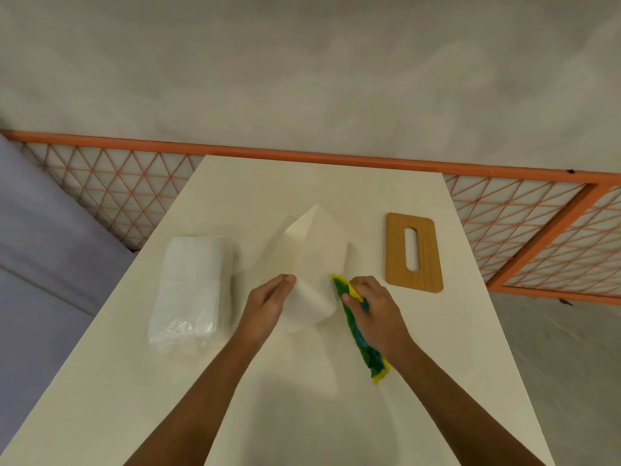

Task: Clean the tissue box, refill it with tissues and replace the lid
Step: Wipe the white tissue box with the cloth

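No text, label, brand, number or sign can be read anywhere in the frame. The wooden lid [396, 250] at centre right, the white tissue box [316, 264] at centre, the clear-wrapped tissue pack [191, 287] at centre left and the green-and-yellow cloth [356, 331] below centre show only plain or patterned surfaces, as does the desk [302, 398].

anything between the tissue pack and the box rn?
Nothing visible lies on the table between the tissue pack and the tissue box. The left hand grips the box's near end on that side; the right hand holds a cloth opposite.
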{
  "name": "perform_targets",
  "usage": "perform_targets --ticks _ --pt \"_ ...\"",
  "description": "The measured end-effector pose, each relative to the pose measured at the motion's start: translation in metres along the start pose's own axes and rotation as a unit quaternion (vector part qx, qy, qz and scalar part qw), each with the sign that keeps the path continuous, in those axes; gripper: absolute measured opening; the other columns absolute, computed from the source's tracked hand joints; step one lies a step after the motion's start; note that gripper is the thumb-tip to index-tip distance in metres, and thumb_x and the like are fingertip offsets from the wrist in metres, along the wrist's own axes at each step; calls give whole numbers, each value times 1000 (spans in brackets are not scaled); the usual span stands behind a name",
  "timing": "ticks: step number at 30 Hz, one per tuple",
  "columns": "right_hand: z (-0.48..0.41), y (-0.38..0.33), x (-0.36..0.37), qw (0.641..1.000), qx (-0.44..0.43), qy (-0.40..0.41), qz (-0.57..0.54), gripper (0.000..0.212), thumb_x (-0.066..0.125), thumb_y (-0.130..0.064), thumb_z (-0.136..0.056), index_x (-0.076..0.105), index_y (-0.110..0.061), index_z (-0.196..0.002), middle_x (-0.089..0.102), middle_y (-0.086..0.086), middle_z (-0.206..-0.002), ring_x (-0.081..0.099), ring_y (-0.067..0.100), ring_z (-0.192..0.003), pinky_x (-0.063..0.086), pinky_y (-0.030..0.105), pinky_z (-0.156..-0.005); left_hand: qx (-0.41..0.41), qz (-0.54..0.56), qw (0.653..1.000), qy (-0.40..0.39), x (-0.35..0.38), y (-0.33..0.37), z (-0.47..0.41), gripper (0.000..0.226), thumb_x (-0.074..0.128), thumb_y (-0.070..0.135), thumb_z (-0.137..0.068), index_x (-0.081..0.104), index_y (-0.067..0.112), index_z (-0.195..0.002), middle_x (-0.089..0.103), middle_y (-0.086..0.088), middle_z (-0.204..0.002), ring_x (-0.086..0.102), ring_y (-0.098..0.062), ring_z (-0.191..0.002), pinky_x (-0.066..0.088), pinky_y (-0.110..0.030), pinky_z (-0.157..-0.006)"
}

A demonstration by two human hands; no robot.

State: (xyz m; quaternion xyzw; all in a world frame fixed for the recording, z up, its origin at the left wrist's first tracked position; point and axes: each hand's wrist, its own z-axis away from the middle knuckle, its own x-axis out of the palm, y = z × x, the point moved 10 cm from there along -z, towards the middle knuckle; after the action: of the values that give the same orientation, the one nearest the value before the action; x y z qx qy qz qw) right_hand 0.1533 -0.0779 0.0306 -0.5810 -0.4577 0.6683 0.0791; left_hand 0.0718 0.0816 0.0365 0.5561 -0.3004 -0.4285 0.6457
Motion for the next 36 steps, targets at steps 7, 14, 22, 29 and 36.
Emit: perform_targets --ticks 7,14,22,29,36 --pt "8 -89 7 960 -212 94 157 29 44 -24 -87 68 -21 -104 66 -6 -103 53 18 -77 43 19 -68 -38 73 997 -6 -16 -2 -10 23 49 20 -95 64 22 -78 66 18 -73 59 11 -72 41 -5 -70" --pt "-39 -82 18 984 -134 56 101 35 40 -23 -87 68 -13 -105 67 2 -102 57 27 -70 53 36 -68 -56 79 995 -21 -34 -8 -19 21 53 23 -93 71 22 -82 72 15 -76 65 -1 -83 47 -14 -78" --pt "-26 -123 25 972 -192 89 100 33 42 -21 -86 67 -19 -109 66 -4 -105 55 22 -77 46 26 -71 -55 74 993 -69 -33 -9 -33 28 43 29 -98 68 20 -90 69 11 -84 65 8 -74 44 -1 -61" --pt "-56 -76 18 989 -59 99 88 26 50 -14 -91 66 -12 -112 65 1 -112 54 30 -84 50 35 -76 -43 19 997 -56 -46 -10 -43 27 50 36 -94 59 12 -87 53 0 -89 50 -8 -79 38 -2 -64" --pt "-65 -93 22 989 -81 91 79 26 49 -20 -92 65 -12 -111 63 0 -113 54 27 -89 40 26 -75 -24 -24 998 -53 -46 1 -55 35 52 43 -91 50 11 -77 40 -4 -83 38 -16 -79 30 -21 -67"
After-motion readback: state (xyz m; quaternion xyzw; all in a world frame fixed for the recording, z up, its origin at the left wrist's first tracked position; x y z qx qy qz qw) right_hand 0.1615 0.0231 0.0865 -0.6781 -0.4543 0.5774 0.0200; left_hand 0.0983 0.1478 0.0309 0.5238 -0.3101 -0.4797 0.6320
